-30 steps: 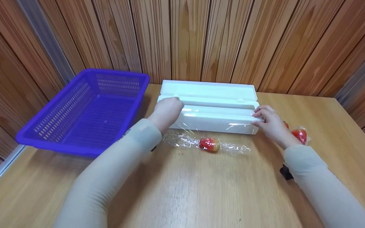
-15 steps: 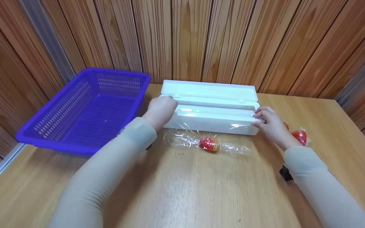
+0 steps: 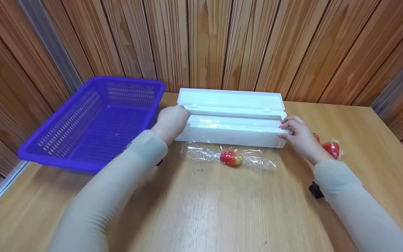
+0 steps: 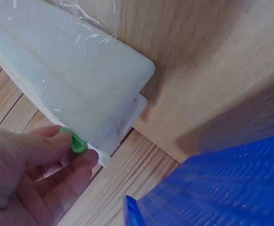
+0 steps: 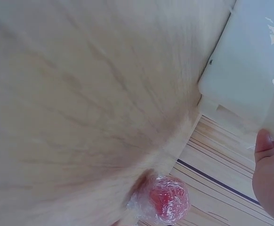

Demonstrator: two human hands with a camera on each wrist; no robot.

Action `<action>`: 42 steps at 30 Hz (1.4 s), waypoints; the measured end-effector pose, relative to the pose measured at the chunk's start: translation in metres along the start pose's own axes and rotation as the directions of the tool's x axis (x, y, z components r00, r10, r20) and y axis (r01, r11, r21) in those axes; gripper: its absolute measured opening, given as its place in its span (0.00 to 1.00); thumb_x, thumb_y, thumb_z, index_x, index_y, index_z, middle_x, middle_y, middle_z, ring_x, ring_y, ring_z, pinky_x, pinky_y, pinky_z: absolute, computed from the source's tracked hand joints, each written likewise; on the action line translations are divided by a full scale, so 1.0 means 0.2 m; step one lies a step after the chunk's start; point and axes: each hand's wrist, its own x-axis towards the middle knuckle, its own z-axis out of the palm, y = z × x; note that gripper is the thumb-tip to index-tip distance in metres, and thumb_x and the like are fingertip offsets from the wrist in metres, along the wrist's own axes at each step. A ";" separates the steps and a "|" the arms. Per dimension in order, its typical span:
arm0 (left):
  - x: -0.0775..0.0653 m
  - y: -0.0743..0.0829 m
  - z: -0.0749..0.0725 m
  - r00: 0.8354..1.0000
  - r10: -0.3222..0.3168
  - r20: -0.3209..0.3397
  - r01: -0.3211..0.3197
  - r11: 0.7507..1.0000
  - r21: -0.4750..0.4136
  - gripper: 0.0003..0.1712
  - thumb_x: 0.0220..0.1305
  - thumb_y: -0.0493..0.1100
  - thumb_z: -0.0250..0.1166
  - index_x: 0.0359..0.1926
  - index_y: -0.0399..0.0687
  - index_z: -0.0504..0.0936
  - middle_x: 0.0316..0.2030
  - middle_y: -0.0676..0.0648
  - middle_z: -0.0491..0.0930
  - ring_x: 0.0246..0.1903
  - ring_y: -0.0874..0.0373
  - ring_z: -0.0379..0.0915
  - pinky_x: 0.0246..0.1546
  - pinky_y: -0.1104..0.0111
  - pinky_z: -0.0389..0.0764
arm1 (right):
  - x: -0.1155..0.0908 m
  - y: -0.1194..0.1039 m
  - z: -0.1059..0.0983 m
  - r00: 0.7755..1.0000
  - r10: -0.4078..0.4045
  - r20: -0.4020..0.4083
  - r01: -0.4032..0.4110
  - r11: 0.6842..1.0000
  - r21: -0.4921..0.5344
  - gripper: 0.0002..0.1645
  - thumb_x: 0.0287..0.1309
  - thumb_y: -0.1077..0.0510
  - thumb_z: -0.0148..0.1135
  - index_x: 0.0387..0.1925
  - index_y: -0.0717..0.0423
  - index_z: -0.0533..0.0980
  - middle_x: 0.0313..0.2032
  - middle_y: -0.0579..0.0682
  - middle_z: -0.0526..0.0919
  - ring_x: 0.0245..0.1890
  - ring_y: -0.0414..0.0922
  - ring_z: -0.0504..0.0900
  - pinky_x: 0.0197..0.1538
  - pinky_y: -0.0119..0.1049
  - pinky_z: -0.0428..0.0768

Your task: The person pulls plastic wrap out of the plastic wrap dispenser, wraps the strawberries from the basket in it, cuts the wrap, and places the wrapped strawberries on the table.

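A white cling film dispenser (image 3: 229, 135) stands at the back of the table with its lid tipped back and a roll of film inside. My left hand (image 3: 171, 122) is at the dispenser's left end. In the left wrist view its thumb and fingers pinch a small green slide cutter (image 4: 76, 140) on the edge. My right hand (image 3: 301, 138) grips the dispenser's right end between thumb and fingers. Clear film hangs over the front. Before the dispenser lies a red and yellow apple-like fruit (image 3: 230, 158) on crumpled clear film (image 3: 201, 153).
A purple slotted basket (image 3: 44, 159) stands on the left, close to my left forearm. Beyond my right wrist lies a film-wrapped red fruit (image 3: 331, 149), with another red fruit (image 3: 316, 137) partly hidden by the hand. A wood-panelled wall (image 3: 208, 45) rises behind the table.
My left hand has slid left along the dispenser to its left end. The right hand has stayed at the right end. The loose film near the fruit has shifted slightly.
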 end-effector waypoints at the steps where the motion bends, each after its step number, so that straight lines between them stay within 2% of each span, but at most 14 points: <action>1: 0.00 0.01 0.00 1.000 -0.005 0.005 0.004 1.000 0.014 0.13 0.61 0.33 0.47 0.37 0.44 0.79 0.35 0.43 0.80 0.32 0.50 0.78 0.29 0.59 0.80 | 0.00 0.00 0.00 1.000 0.003 0.005 -0.003 1.000 0.004 0.17 0.53 0.55 0.57 0.41 0.63 0.69 0.54 0.53 0.62 0.56 0.53 0.59 0.59 0.51 0.64; 5: -0.01 0.07 -0.02 1.000 -0.012 -0.003 0.012 0.997 0.082 0.13 0.60 0.35 0.48 0.39 0.45 0.79 0.38 0.44 0.77 0.35 0.51 0.76 0.32 0.60 0.79 | -0.01 -0.01 -0.01 1.000 0.021 0.024 -0.021 1.000 0.013 0.18 0.53 0.54 0.57 0.42 0.62 0.69 0.54 0.52 0.61 0.57 0.53 0.58 0.59 0.52 0.63; 7: -0.02 0.13 -0.04 0.999 0.027 -0.027 -0.025 0.996 0.090 0.13 0.58 0.35 0.50 0.42 0.46 0.78 0.42 0.44 0.76 0.39 0.51 0.74 0.36 0.61 0.78 | -0.01 -0.01 -0.02 0.999 0.035 0.027 -0.035 0.999 0.018 0.18 0.53 0.54 0.56 0.42 0.61 0.68 0.54 0.52 0.61 0.57 0.53 0.58 0.60 0.51 0.63; 9: -0.03 0.21 -0.06 0.993 0.102 -0.054 -0.099 0.994 0.053 0.16 0.55 0.36 0.54 0.46 0.48 0.76 0.46 0.45 0.74 0.43 0.51 0.72 0.41 0.62 0.77 | -0.01 -0.01 -0.03 0.998 0.048 0.028 -0.048 0.999 0.021 0.19 0.53 0.53 0.57 0.42 0.61 0.68 0.54 0.51 0.61 0.57 0.52 0.58 0.60 0.51 0.63; 12: -0.08 0.35 -0.06 0.971 0.234 -0.055 -0.236 0.971 -0.036 0.19 0.54 0.37 0.56 0.49 0.49 0.73 0.50 0.46 0.72 0.46 0.52 0.70 0.44 0.63 0.76 | 0.00 -0.01 -0.03 0.998 0.060 0.032 -0.061 0.998 0.025 0.20 0.52 0.52 0.57 0.43 0.60 0.68 0.54 0.50 0.61 0.57 0.52 0.58 0.60 0.50 0.64; 14: -0.12 0.43 -0.04 0.950 0.309 -0.036 -0.311 0.947 -0.086 0.19 0.54 0.38 0.57 0.49 0.49 0.73 0.47 0.47 0.73 0.44 0.55 0.71 0.42 0.65 0.77 | 0.00 -0.01 -0.03 0.998 0.059 0.030 -0.060 0.998 0.024 0.20 0.52 0.52 0.57 0.43 0.60 0.68 0.54 0.50 0.61 0.57 0.52 0.58 0.60 0.50 0.64; 16: -0.14 0.50 -0.01 0.936 0.353 -0.012 -0.352 0.931 -0.100 0.18 0.56 0.39 0.55 0.49 0.49 0.73 0.45 0.48 0.72 0.42 0.56 0.70 0.38 0.67 0.78 | 0.00 -0.01 -0.03 0.998 0.050 0.025 -0.051 0.998 0.021 0.19 0.52 0.53 0.57 0.42 0.61 0.69 0.54 0.51 0.61 0.56 0.52 0.58 0.60 0.50 0.64; 19: -0.16 0.57 0.05 0.928 0.372 0.016 -0.369 0.925 -0.097 0.15 0.58 0.42 0.54 0.48 0.48 0.73 0.41 0.50 0.71 0.37 0.58 0.69 0.32 0.68 0.78 | 0.00 0.00 -0.02 0.999 0.036 0.021 -0.036 0.999 0.017 0.18 0.53 0.54 0.57 0.42 0.62 0.69 0.54 0.52 0.61 0.56 0.52 0.57 0.59 0.50 0.64; 23: -0.14 0.61 0.12 0.933 0.358 0.037 -0.353 0.931 -0.098 0.13 0.61 0.46 0.51 0.46 0.50 0.73 0.40 0.51 0.72 0.37 0.58 0.70 0.33 0.66 0.78 | 0.00 -0.01 -0.02 0.999 0.032 0.026 -0.033 0.999 0.018 0.18 0.53 0.54 0.56 0.42 0.62 0.69 0.54 0.52 0.61 0.56 0.53 0.58 0.59 0.51 0.64; 28: -0.11 0.62 0.17 0.932 0.361 0.026 -0.356 0.929 -0.102 0.13 0.61 0.43 0.52 0.47 0.49 0.72 0.40 0.50 0.72 0.36 0.57 0.72 0.34 0.65 0.78 | 0.00 -0.01 -0.04 0.998 0.044 0.042 -0.045 0.999 0.012 0.19 0.53 0.53 0.57 0.43 0.62 0.68 0.54 0.52 0.61 0.57 0.53 0.58 0.60 0.51 0.63; 34: -0.08 0.63 0.20 0.932 0.361 0.030 -0.355 0.927 -0.120 0.16 0.62 0.46 0.50 0.49 0.47 0.70 0.41 0.50 0.72 0.39 0.57 0.71 0.39 0.67 0.77 | -0.01 -0.01 -0.05 0.995 0.074 0.068 -0.075 0.997 0.016 0.23 0.51 0.49 0.58 0.45 0.60 0.69 0.55 0.51 0.60 0.58 0.53 0.58 0.60 0.50 0.63; 39: -0.07 0.64 0.19 0.933 0.358 0.020 -0.353 0.928 -0.119 0.18 0.64 0.49 0.47 0.50 0.46 0.70 0.43 0.49 0.73 0.42 0.56 0.71 0.45 0.67 0.75 | -0.01 -0.02 -0.09 0.989 0.081 0.122 -0.087 0.995 0.045 0.30 0.50 0.46 0.59 0.52 0.55 0.66 0.56 0.51 0.60 0.55 0.49 0.58 0.51 0.38 0.66; 42: -0.08 0.64 0.19 0.934 0.358 0.015 -0.354 0.928 -0.117 0.17 0.64 0.49 0.47 0.48 0.46 0.71 0.42 0.49 0.74 0.42 0.56 0.71 0.45 0.67 0.75 | -0.01 -0.02 -0.12 0.982 0.092 0.167 -0.106 0.991 0.076 0.36 0.50 0.45 0.58 0.58 0.53 0.61 0.58 0.52 0.60 0.56 0.49 0.58 0.52 0.38 0.65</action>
